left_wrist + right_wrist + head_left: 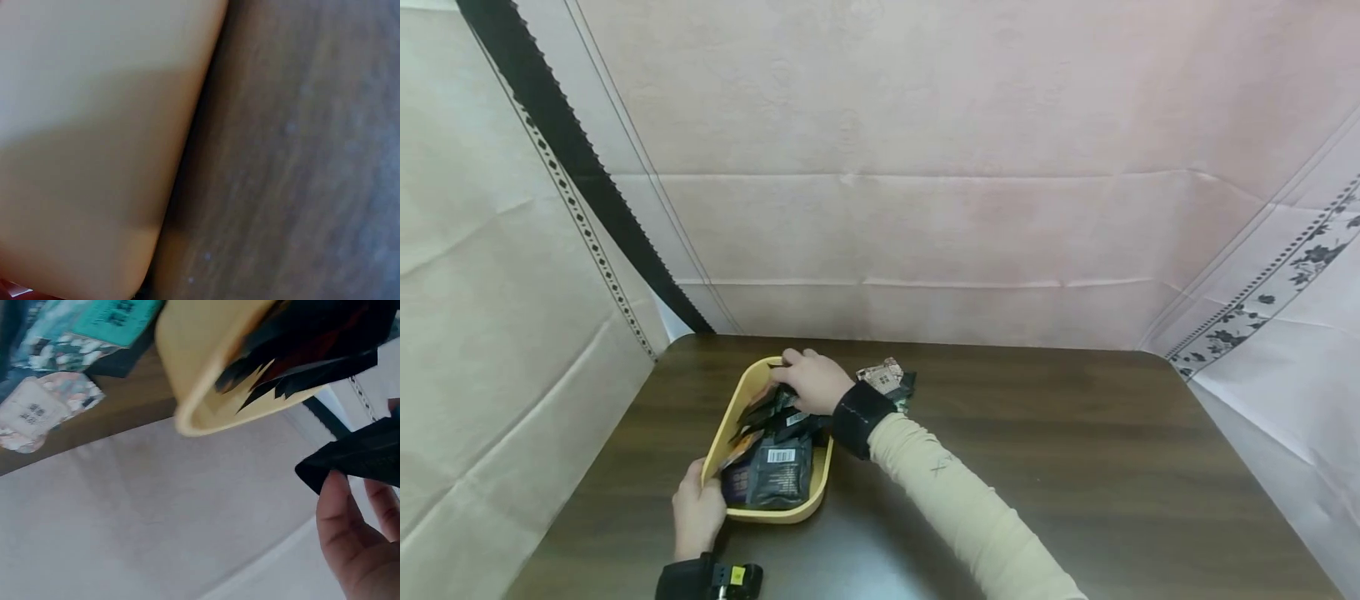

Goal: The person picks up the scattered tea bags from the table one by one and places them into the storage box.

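Observation:
A yellow plastic bin point(822, 487) sits on the table, filled with dark packets point(780, 479), one with a white barcode label. At the bin's near left side, my left hand point(696, 510) grips the rim. The bin's smooth outer wall point(106, 144) fills much of the left wrist view, where the hand itself is hidden. Over the far end of the bin is my right hand point(815, 382). Its thumb and fingers pinch a black packet point(359, 450), as the right wrist view shows; the packet's far end leaves that frame.
Just right of the bin lie a patterned packet point(882, 377) with a pale label and a dark green one point(904, 390). The brown wooden table point(1075, 467) ends at a pale cloth backdrop point(925, 233), with cloth also at both sides.

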`<move>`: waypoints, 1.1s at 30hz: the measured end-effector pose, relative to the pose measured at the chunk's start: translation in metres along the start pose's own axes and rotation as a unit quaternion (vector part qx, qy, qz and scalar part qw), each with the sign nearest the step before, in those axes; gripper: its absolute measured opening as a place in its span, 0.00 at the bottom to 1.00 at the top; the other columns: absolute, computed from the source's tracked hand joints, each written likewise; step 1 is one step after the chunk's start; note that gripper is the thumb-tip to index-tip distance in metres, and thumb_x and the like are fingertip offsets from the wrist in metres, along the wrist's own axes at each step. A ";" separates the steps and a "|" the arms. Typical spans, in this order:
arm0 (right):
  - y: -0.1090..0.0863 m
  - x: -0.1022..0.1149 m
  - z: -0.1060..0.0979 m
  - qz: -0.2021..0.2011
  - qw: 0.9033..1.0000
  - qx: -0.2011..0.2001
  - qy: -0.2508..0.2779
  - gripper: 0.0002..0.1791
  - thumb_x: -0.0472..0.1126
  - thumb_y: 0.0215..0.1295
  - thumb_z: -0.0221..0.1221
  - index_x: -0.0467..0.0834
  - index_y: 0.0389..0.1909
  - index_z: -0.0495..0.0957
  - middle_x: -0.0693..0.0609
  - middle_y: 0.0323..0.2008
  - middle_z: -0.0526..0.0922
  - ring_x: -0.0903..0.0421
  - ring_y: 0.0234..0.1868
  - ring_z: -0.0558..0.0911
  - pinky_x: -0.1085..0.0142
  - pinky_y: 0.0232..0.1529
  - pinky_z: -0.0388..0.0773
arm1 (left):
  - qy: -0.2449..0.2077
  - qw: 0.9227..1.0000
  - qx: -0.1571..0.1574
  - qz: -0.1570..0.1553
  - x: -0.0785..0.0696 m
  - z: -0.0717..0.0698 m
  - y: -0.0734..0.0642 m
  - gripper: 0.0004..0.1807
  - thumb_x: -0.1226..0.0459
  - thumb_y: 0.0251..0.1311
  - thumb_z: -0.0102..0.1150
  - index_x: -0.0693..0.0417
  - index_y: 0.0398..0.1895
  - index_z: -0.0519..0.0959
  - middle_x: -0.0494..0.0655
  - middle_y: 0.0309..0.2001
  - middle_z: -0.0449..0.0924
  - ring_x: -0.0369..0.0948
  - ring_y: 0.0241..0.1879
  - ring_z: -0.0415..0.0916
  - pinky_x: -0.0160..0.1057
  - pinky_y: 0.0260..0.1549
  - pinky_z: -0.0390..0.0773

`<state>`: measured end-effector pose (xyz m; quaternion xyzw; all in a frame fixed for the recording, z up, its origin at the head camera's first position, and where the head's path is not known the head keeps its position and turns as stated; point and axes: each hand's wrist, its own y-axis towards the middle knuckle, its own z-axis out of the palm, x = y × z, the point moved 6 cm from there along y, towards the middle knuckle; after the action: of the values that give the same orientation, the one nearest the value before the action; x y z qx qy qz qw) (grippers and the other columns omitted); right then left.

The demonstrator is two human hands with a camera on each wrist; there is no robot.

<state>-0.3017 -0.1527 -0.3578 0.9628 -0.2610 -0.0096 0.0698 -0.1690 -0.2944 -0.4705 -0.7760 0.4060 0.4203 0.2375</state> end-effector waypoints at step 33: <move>-0.063 -0.100 0.059 0.165 0.976 0.020 0.140 0.38 0.39 0.49 0.60 0.44 0.65 0.61 0.39 0.63 0.61 0.40 0.61 0.62 0.54 0.54 0.67 | -0.003 1.000 0.007 -0.010 -0.001 0.001 0.000 0.20 0.72 0.61 0.31 0.71 0.55 0.63 0.73 0.53 0.65 0.63 0.50 0.63 0.63 0.47 0.62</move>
<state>-0.3598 -0.0560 -0.4268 0.8996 -0.4039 0.1419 0.0867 -0.1701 -0.2937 -0.4698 -0.7772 0.4006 0.4169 0.2484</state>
